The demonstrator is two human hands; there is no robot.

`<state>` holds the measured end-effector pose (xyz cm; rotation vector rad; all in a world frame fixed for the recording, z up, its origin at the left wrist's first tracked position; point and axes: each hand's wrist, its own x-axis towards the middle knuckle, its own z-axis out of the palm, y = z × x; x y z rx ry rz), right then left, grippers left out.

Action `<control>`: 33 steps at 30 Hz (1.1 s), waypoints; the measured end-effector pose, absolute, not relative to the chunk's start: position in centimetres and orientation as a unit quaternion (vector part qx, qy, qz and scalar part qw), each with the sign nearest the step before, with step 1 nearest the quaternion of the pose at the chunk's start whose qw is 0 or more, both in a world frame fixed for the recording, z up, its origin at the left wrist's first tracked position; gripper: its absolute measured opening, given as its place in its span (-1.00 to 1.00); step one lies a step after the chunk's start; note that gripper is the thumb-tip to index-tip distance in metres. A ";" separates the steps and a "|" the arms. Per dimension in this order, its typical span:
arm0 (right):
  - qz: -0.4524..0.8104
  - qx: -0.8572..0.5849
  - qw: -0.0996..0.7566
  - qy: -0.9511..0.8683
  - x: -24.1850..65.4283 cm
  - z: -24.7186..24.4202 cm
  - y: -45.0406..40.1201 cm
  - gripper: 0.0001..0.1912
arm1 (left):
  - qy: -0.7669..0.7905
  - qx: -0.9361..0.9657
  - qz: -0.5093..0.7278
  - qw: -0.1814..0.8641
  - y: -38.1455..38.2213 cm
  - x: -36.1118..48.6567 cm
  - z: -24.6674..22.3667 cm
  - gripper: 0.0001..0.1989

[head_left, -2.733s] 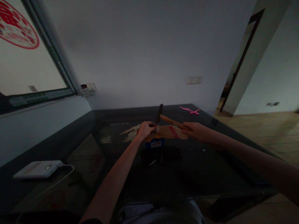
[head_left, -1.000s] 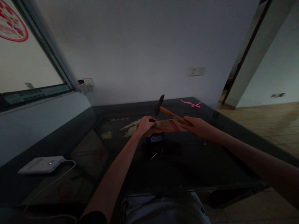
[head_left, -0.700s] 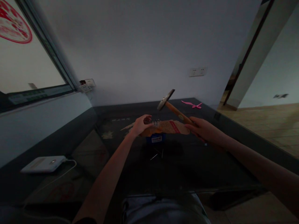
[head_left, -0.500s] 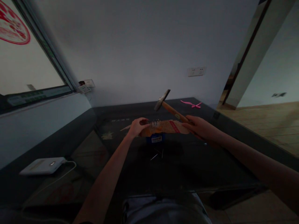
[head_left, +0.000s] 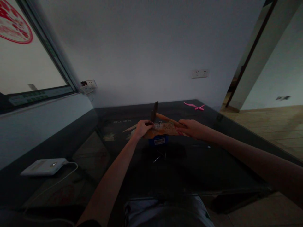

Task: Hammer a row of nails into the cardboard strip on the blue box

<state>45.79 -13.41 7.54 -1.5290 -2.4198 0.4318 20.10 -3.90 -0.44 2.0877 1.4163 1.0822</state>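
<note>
My right hand point(head_left: 193, 128) is closed around the wooden handle of a hammer point(head_left: 168, 119). Its dark metal head is low, right by the fingertips of my left hand point(head_left: 143, 128). Those fingers are pinched on what looks like a nail, mostly hidden by the fingers and hammer head. Beneath them is a long beige, speckled piece point(head_left: 167, 128) with a red band near its right end. Several dark nails point(head_left: 158, 125) stand upright in a row along its top. The piece rests on a blue box point(head_left: 159, 140) with a white label.
Loose nails point(head_left: 161, 155) lie on the dark tabletop point(head_left: 189, 170) in front of the box. A white device point(head_left: 44, 167) with a cable is at the left. A pink ribbon point(head_left: 196, 107) lies near the back right edge. Wall sockets point(head_left: 200, 73) are behind.
The hammer has swung down and to the left, its head dropping from above the row of nails to my left fingertips. My right hand has shifted left; my left hand has hardly moved.
</note>
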 end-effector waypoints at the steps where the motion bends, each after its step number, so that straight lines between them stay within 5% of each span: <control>1: 0.135 -0.522 0.127 -0.833 45.8 7.6 -13.3 -0.81 | 0.504 0.748 0.387 0.192 -3.9 20.1 -0.5 -0.82; 33: 0.194 -0.535 0.121 -0.813 45.1 8.4 -14.2 -0.81 | 0.504 0.760 0.374 0.169 -4.1 20.1 -0.7 -0.80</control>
